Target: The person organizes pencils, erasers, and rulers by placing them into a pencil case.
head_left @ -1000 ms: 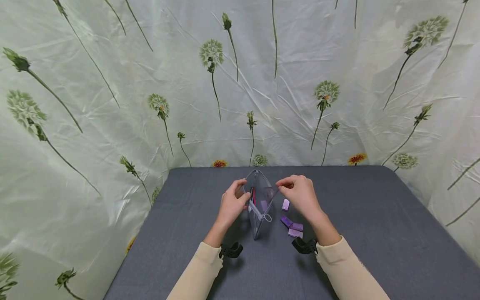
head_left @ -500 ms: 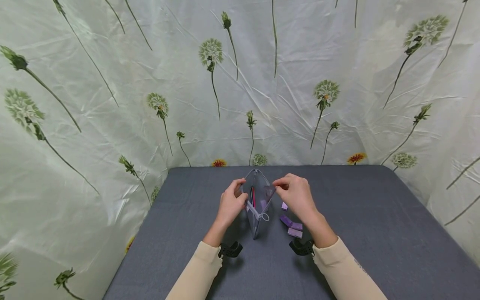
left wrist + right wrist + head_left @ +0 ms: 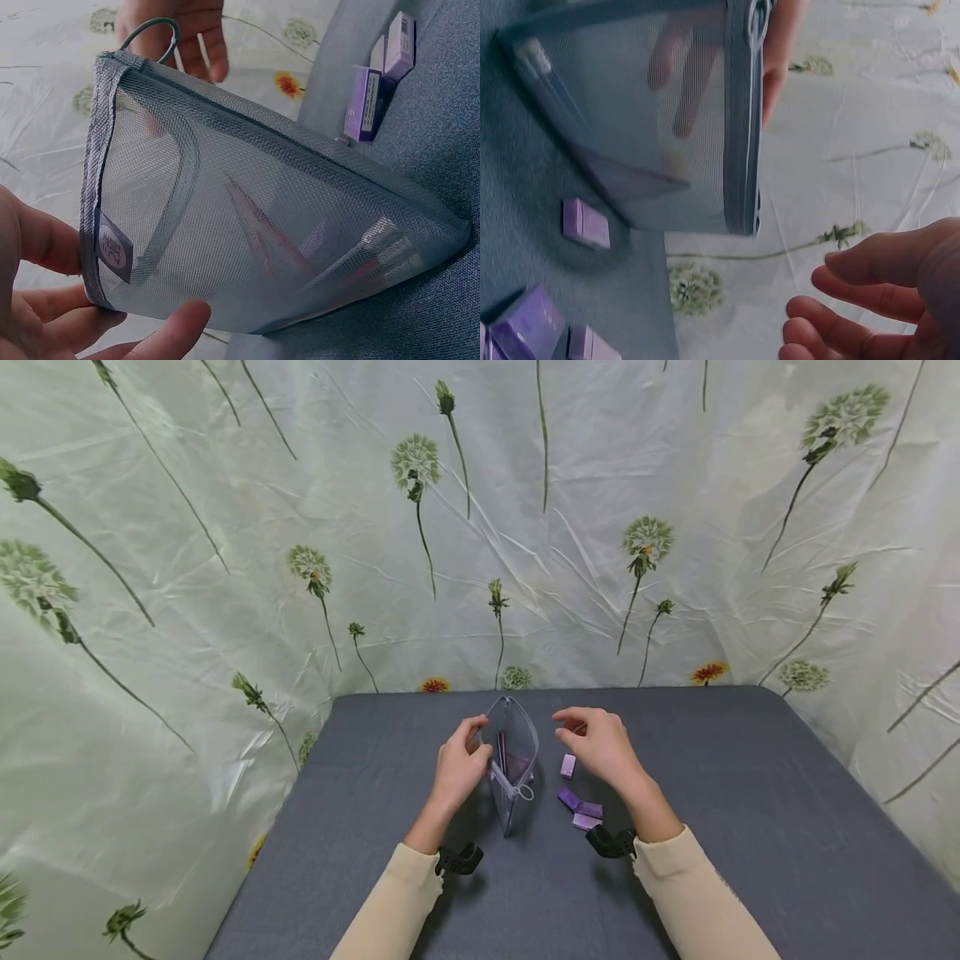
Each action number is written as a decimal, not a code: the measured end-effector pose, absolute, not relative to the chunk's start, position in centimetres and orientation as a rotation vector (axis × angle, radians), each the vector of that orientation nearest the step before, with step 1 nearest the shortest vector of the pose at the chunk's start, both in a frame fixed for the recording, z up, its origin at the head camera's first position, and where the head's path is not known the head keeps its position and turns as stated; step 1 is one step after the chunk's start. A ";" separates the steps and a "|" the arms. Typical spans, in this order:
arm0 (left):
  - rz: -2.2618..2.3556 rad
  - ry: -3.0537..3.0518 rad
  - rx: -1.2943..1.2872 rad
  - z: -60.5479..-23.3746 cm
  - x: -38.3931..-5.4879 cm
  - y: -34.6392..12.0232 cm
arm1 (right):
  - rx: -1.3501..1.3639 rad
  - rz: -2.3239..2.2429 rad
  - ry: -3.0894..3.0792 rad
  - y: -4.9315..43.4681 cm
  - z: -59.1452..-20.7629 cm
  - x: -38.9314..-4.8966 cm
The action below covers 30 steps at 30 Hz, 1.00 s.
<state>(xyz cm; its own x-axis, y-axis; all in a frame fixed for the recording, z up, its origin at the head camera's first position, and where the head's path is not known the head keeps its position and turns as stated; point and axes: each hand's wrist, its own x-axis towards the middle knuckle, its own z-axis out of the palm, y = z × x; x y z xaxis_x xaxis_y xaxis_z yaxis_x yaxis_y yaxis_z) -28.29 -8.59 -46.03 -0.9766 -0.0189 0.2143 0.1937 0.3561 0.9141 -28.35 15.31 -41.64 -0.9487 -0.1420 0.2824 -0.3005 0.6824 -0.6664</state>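
My left hand (image 3: pixel 463 764) grips the near-left rim of a grey mesh zip pouch (image 3: pixel 505 808), which stands upright with its mouth spread. Through the mesh, in the left wrist view, shows a see-through purplish set square (image 3: pixel 262 234) lying tilted inside. The right wrist view has its dark triangle (image 3: pixel 649 178) low in the pouch too, near a slim pencil-like stick (image 3: pixel 559 75). Right of the pouch mouth, my right hand (image 3: pixel 597 743) hovers with thumb and fingers parted, holding nothing. Below it lies a small light-purple box (image 3: pixel 568 766).
Several more small purple boxes (image 3: pixel 589 810) lie grouped on the dark grey tabletop (image 3: pixel 720 810), right of the pouch. A ring zip pull (image 3: pixel 527 792) hangs at the pouch's near end. Behind the table hangs a pale flower-print curtain (image 3: pixel 570 527).
My right hand has let go of the set square, which dropped into the pouch, and has drawn back slightly to the right. My left hand keeps hold of the pouch.
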 end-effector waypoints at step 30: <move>-1.571 -2.413 -0.097 -46.4 -28.4 -8.9 | 0.658 1.004 -2.950 18.3 -47.8 -31.9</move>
<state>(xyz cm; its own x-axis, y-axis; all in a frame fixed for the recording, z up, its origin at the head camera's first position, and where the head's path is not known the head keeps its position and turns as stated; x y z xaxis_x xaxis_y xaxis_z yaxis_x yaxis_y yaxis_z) -28.44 -8.94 -46.35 -0.9639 -0.0851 0.2522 0.1962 0.4128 0.8894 -31.94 18.27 -47.84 -0.9139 -0.3960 0.0898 -0.3686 0.7162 -0.5927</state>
